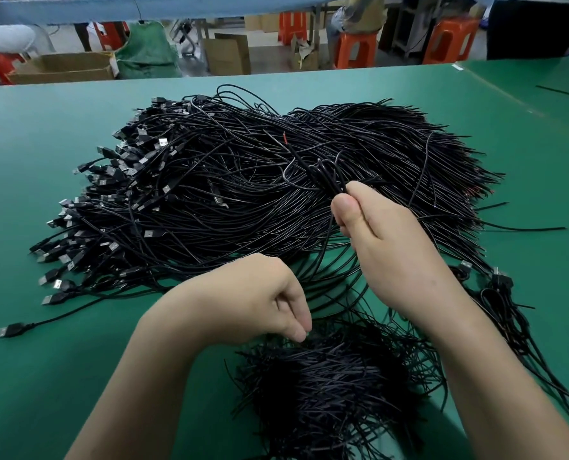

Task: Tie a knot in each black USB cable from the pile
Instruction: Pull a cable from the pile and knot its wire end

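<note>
A big pile of black USB cables covers the middle of the green table, plugs fanned out to the left, bare ends to the right. My right hand is raised over the pile, thumb and fingers pinched on a looped black cable that curls above the fingertips and trails down past the thumb. My left hand hovers lower, near the table's front, with fingertips pinched together over a smaller heap of black cable ends. Whether it grips a strand there is hidden.
A bundle of cables with plugs lies to the right of my right forearm. Beyond the table's far edge stand cardboard boxes, orange stools, a green sack and seated people. A seam crosses the table at the far right.
</note>
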`<state>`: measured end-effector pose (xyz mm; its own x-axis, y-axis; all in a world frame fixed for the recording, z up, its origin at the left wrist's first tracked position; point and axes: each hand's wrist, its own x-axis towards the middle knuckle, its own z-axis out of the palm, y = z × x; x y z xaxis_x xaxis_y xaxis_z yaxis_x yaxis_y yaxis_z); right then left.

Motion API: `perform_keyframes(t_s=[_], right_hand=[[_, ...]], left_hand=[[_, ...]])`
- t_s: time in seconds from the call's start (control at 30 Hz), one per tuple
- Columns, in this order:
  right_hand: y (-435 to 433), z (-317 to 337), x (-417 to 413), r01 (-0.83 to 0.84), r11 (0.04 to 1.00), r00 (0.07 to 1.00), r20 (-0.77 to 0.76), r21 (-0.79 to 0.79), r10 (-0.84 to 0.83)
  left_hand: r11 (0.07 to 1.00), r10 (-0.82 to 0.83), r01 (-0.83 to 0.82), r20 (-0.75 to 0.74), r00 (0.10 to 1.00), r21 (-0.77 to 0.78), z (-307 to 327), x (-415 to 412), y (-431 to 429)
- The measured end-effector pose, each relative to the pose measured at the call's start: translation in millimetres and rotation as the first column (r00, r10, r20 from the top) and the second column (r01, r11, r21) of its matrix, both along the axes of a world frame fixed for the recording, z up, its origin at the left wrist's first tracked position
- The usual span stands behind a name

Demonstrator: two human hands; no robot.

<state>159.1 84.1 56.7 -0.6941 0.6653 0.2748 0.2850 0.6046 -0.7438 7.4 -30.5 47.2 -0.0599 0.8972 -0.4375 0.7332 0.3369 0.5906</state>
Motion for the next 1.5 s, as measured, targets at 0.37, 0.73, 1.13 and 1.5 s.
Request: perform_keyframes(t_s=[0.37,0.73,1.13,1.5], right_hand=[[-5.5,2.1,-2.4,-0.034,0.999,0.995,-0.097,-0.033,0.030],[-13.4,-2.0,-10.2,-0.080,0.994,0.990,-0.121,-0.078,0.070],[-10.9,-6.4,-11.0,-0.197,0.922,0.966,-0.224,-0.333,0.126],[-10.1,5.2,-2.5,-0.409,0.721,0.910,-0.306,-0.560,0.279]], left_hand=[[0.695,0.343,-0.529,0.422,0.839,0.486,13.1,-27.2,-8.3],[0.656,0.163,-0.668,0.798,0.580,0.351,9.6,-0.1,7.5],[0.627,0.110,-0.601,0.708,0.698,0.495,3.4,-7.1,5.5],[0.592,0.006,-0.544,0.671,0.741,0.595,-5.2,-1.6,14.6]])
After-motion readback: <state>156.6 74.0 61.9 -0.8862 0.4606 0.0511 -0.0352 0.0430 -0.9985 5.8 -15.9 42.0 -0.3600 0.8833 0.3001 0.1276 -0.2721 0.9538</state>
